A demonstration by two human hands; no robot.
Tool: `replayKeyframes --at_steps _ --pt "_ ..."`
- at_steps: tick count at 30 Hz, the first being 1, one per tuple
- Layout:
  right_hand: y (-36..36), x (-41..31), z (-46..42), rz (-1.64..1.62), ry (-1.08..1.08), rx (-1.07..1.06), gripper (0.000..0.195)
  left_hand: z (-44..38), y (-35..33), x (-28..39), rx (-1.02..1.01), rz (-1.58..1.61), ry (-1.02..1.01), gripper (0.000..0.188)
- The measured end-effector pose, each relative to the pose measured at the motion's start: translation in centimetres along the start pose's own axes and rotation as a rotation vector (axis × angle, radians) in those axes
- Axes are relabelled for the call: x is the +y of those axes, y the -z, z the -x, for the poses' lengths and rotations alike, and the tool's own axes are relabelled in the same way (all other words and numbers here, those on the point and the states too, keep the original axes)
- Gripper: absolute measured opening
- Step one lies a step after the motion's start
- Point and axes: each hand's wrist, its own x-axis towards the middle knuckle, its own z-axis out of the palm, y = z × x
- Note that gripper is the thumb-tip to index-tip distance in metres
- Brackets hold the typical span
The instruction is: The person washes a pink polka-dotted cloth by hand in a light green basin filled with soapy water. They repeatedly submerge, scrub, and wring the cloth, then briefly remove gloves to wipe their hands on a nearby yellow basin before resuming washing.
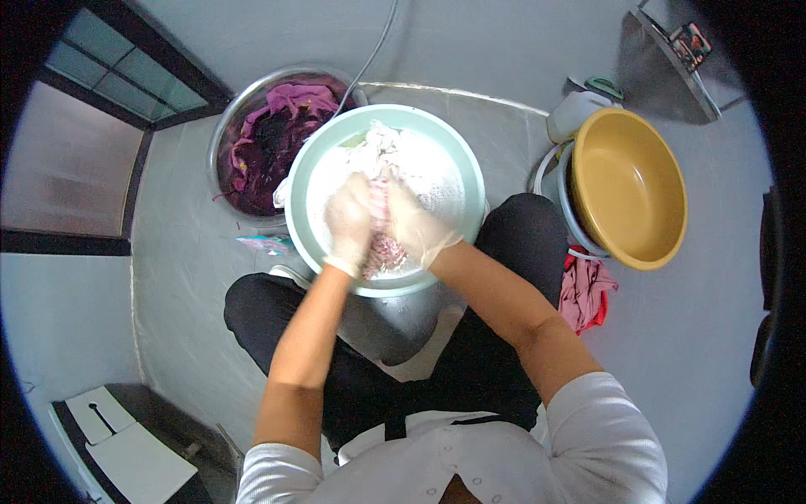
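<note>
A pale green plastic basin (471, 170) stands before me, with sudsy water and white cloth (380, 143) in its upper part. Both hands are inside it, in thin translucent gloves and blurred. My left hand (352, 217) and my right hand (412, 220) close from either side on a red-and-white patterned cloth (384, 252), whose lower part hangs in the suds between my wrists. The fingertips are hard to make out.
To the left, a metal basin (217, 148) holds wet purple cloth (302, 101); a grey hose (378, 50) runs down beside it. A yellow basin (630, 189) leans on stacked basins at right, near a white jug (576, 113) and pink cloth (585, 293). A wall shelf (677, 63) juts out above.
</note>
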Motion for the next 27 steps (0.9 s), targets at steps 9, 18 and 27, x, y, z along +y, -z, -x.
replayKeyframes --at_steps 9,18,27 --pt "-0.3 -2.5 1.5 0.236 0.006 0.132 0.040 -2.5 1.4 -6.3 -0.200 -0.358 0.316 0.046" --pt "2.2 -2.8 2.6 0.445 -0.150 0.298 0.026 0.7 0.1 -4.9 -0.660 -0.845 0.308 0.032" --pt "0.8 -1.6 2.6 0.243 -0.168 0.321 0.040 1.1 -2.8 -4.3 -0.371 -0.296 0.198 0.043"
